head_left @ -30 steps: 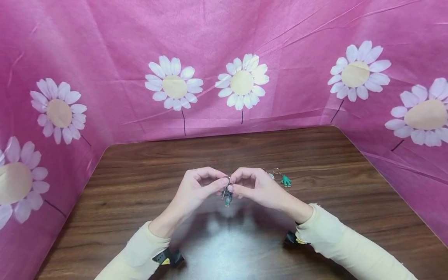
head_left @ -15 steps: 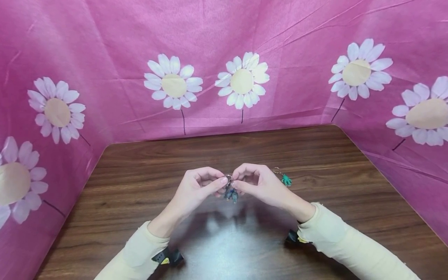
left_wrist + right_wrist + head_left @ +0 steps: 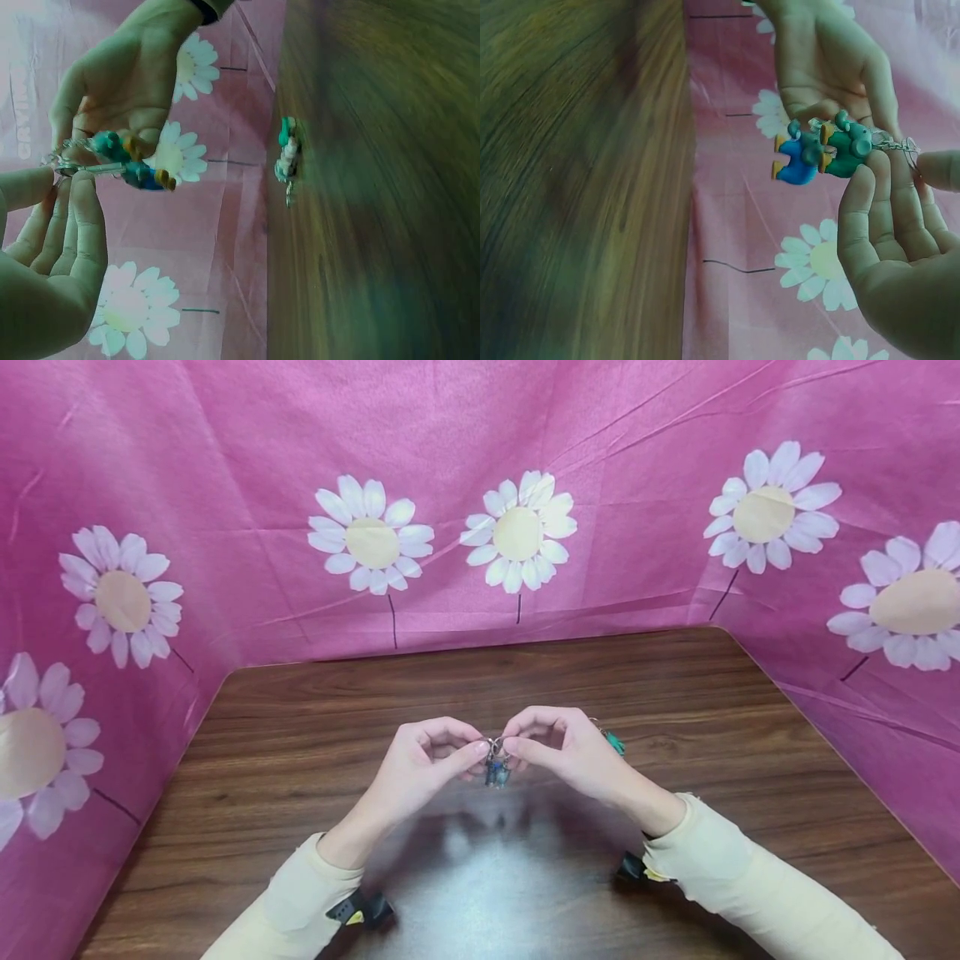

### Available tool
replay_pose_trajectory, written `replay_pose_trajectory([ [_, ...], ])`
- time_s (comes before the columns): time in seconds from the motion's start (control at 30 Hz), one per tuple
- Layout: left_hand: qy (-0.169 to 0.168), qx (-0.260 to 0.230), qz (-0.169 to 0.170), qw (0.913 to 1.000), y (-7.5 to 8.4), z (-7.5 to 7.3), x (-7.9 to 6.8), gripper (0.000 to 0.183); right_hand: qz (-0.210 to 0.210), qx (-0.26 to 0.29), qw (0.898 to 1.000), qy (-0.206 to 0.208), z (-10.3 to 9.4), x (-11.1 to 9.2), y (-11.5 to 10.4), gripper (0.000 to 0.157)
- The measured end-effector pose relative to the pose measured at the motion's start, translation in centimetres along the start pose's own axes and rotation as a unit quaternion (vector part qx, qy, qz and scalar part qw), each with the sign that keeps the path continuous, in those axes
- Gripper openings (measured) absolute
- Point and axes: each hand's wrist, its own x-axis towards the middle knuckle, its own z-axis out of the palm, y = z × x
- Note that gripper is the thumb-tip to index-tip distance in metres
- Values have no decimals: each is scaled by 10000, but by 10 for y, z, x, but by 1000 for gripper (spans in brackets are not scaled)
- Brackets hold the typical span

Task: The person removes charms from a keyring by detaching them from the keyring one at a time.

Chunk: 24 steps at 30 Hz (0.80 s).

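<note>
My left hand (image 3: 431, 760) pinches a metal keyring between thumb and fingers. My right hand (image 3: 558, 745) pinches a second keyring (image 3: 912, 154) right beside it. Two small figures like elephants dangle from the rings by short chains. One, the green figure (image 3: 847, 153), has yellow feet and hangs nearer my right fingers. The other, the blue figure (image 3: 798, 159), also yellow-footed, hangs nearer my left hand (image 3: 56, 277). Both dangle above the table, and the rings overlap in the left wrist view.
Beyond my right hand, a green keychain (image 3: 616, 742) lies on the wooden table (image 3: 300, 710), partly covered by the hand. The left wrist view also shows a whitish keychain (image 3: 287, 161) beside it. A pink cloth (image 3: 450, 410) with printed daisies surrounds the table.
My right hand has shifted slightly right and upward, drawing its ring away from the left. The figures turned and hang side by side. The right hand now covers more of the keychains on the table.
</note>
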Motion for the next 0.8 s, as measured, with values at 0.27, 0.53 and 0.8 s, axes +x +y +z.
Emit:
replay_pose_trajectory([
  [0.27,-261,926,408,9945,1,-3,-3,11,236,58,9997,67,-1,-3,-8,16],
  [0.53,-633,1872,978,9754,2,-4,-3,12,139,59,9999,-11,-1,-3,-7,14],
  [0.8,-146,1951,2083,9583,7,-5,-1,12,-56,-164,9998,-31,-1,-2,-9,13],
])
